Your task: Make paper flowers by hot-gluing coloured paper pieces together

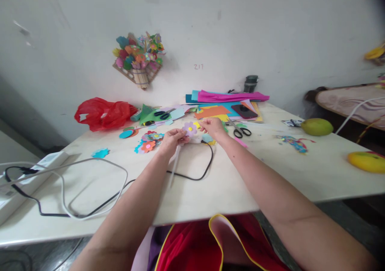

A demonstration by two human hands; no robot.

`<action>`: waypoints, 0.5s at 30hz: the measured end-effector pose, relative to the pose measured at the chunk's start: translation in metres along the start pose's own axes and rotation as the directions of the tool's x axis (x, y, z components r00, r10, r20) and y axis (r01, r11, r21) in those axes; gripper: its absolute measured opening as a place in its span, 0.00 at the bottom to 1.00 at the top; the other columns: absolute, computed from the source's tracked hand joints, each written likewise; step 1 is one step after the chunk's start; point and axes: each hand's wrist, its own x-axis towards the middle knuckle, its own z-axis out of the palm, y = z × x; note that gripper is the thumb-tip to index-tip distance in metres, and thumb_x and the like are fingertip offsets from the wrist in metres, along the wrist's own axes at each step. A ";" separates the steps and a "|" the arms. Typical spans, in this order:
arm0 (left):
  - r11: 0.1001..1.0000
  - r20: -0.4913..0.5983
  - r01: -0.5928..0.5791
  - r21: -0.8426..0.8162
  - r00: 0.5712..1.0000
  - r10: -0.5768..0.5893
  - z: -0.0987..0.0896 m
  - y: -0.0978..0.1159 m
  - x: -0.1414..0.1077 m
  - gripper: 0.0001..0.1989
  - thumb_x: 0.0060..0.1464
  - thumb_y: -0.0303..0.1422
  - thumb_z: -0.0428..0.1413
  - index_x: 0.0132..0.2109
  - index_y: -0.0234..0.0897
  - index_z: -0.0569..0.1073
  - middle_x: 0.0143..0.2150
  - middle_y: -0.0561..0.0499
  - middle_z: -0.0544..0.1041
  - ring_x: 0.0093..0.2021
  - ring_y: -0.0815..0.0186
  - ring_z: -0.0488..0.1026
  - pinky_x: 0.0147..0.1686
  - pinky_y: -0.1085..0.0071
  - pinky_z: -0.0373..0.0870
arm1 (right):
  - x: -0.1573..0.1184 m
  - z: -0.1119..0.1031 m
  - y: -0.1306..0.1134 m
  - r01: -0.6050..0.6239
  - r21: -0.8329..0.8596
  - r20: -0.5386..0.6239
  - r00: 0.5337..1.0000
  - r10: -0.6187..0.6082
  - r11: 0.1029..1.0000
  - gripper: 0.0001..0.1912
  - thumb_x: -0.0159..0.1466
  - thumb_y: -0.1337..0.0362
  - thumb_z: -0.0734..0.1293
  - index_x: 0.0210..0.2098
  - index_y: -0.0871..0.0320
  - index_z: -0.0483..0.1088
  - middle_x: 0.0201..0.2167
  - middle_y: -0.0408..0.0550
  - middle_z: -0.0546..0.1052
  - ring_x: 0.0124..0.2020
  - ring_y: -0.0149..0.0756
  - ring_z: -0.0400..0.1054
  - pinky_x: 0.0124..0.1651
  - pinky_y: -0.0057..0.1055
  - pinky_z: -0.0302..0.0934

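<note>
My left hand [174, 139] is closed on a purple paper flower [190, 129] with a round yellow centre, held just above the table. Below this hand, a thin whitish stick [174, 168] slants toward the table's front. My right hand [214, 127] is pinched just right of the flower. A small yellow paper piece [197, 124] shows at its fingertips; whether they grip it or it lies behind cannot be made out. A black cord [207, 170] loops below both hands. Finished paper flowers [148, 142] in several colours lie left of my left hand.
Black-handled scissors [240, 130] lie right of my right hand, and a second pair [164, 114] farther back. Coloured paper sheets [213, 111] and a phone [244, 111] are at the back. A red plastic bag [104, 114], power strip [33, 178] and mangoes [317, 126] stand at the sides.
</note>
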 end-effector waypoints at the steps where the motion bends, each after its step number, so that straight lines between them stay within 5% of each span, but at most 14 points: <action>1: 1.000 0.003 0.002 -0.004 1.000 -0.002 0.000 0.000 0.000 0.13 0.35 0.34 0.64 0.27 0.31 0.71 0.20 0.49 0.74 0.22 0.68 0.72 0.27 0.71 0.69 | -0.001 -0.001 -0.003 0.036 -0.039 -0.014 0.999 -0.037 0.999 0.09 0.54 0.62 0.65 0.20 0.58 0.70 0.24 0.46 0.75 0.25 0.32 0.66 0.29 0.28 0.59; 4: 1.000 0.014 0.008 -0.012 1.000 -0.008 0.000 0.001 -0.001 0.13 0.35 0.34 0.64 0.27 0.31 0.71 0.20 0.49 0.74 0.22 0.68 0.72 0.27 0.71 0.69 | -0.004 -0.005 -0.010 0.063 -0.158 -0.091 0.993 -0.078 0.985 0.05 0.52 0.63 0.67 0.22 0.58 0.71 0.28 0.47 0.75 0.31 0.35 0.67 0.33 0.29 0.58; 8: 1.000 0.040 0.012 -0.015 0.999 -0.011 0.000 0.002 -0.002 0.12 0.36 0.33 0.64 0.27 0.31 0.70 0.20 0.49 0.74 0.23 0.67 0.73 0.28 0.71 0.69 | -0.006 -0.007 -0.014 -0.044 -0.143 -0.093 0.995 0.030 0.989 0.18 0.53 0.50 0.65 0.19 0.59 0.69 0.21 0.47 0.72 0.28 0.36 0.65 0.31 0.30 0.56; 12: 1.000 0.062 0.019 -0.007 0.998 -0.019 0.000 0.002 -0.003 0.13 0.36 0.34 0.64 0.27 0.32 0.69 0.20 0.49 0.75 0.23 0.66 0.73 0.28 0.71 0.69 | -0.008 -0.005 -0.013 0.004 0.181 0.093 0.995 -0.021 0.983 0.18 0.52 0.50 0.65 0.28 0.60 0.71 0.27 0.45 0.74 0.30 0.32 0.65 0.34 0.29 0.56; 15: 1.000 0.072 0.015 0.004 0.997 -0.015 0.000 0.001 -0.002 0.13 0.36 0.34 0.63 0.27 0.32 0.69 0.21 0.49 0.75 0.23 0.66 0.73 0.28 0.71 0.69 | -0.010 -0.002 -0.013 -0.043 0.347 0.263 0.963 -0.053 0.937 0.20 0.51 0.48 0.66 0.24 0.61 0.71 0.23 0.44 0.72 0.28 0.31 0.63 0.34 0.28 0.55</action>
